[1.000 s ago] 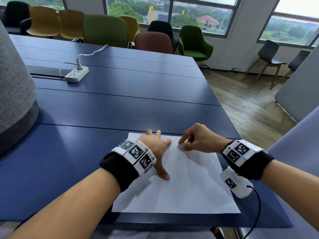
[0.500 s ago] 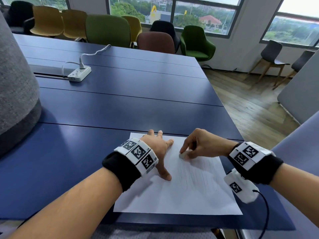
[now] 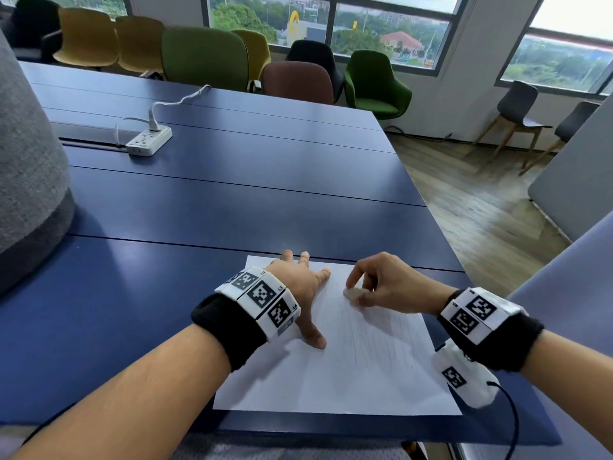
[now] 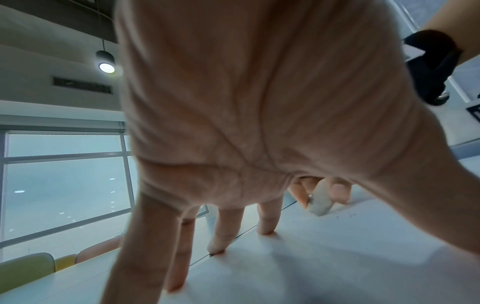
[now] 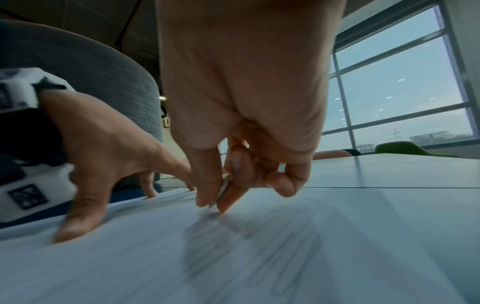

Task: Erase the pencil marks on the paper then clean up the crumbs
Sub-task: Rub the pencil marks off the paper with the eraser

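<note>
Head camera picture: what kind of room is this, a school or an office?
Probably an office meeting room. A long dark blue table has a white power strip on it, padded green, yellow and brown chairs line its far side, and big windows overlook buildings.

1. My head camera looks forward and down from above the blue counter [image 3: 232,194], taking in both my forearms, the paper [image 3: 348,376] at the near edge, and the chairs and windows far off.
2. My left wrist camera sits very close under my left grip [image 4: 246,123], facing along the palm to the fingertips on the paper [image 4: 363,257], with the eraser [image 4: 320,201] beyond.
3. My right wrist camera sits low and close behind my right grip [image 5: 215,201], facing along the paper [image 5: 259,257] toward the far windows.
4. All three views share the paper; each wrist view also catches the other grip.
</note>
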